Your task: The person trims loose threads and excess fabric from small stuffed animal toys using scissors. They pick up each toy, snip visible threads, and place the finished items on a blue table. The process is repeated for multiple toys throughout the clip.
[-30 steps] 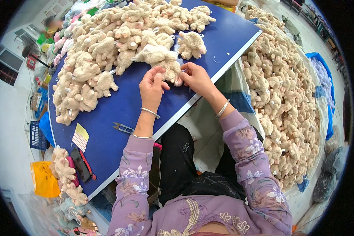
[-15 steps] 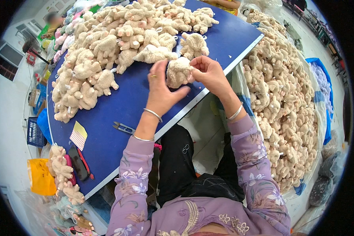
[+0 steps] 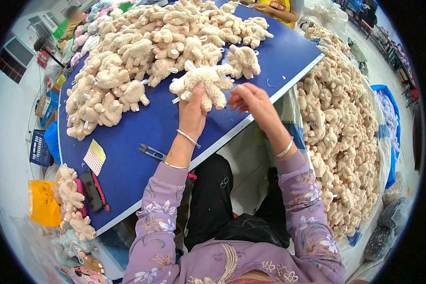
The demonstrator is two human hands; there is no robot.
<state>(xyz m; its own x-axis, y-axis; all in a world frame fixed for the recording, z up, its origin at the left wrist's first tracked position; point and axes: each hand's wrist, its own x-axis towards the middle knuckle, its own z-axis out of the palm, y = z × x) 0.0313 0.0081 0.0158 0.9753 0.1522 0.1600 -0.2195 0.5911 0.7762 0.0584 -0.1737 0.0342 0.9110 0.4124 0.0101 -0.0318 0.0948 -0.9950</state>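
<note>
A small cream plush toy (image 3: 206, 84) with stubby limbs and white loops is in my left hand (image 3: 192, 112), just above the blue table. My thumb lies on top of the toy and the other fingers go underneath, out of sight. Right beside the toy, but apart from it, my right hand (image 3: 258, 105) has its fingers curled together in a pinch. What they hold, if anything, is too small to make out. Another plush toy (image 3: 244, 61) lies just beyond, near a big heap of the same toys (image 3: 137, 52).
Thread snips (image 3: 151, 152) lie by the near edge of the blue table (image 3: 123, 163). To the left are a sticker sheet (image 3: 95, 157) and a dark phone (image 3: 91, 189). A large sack of plush toys (image 3: 338, 132) stands at the right. Another person's arm (image 3: 281, 14) shows at the far edge.
The toy has turned from a bunched shape to lying spread out, limbs showing. My left hand has closed around it from below. My right hand has come off it, to the right.
</note>
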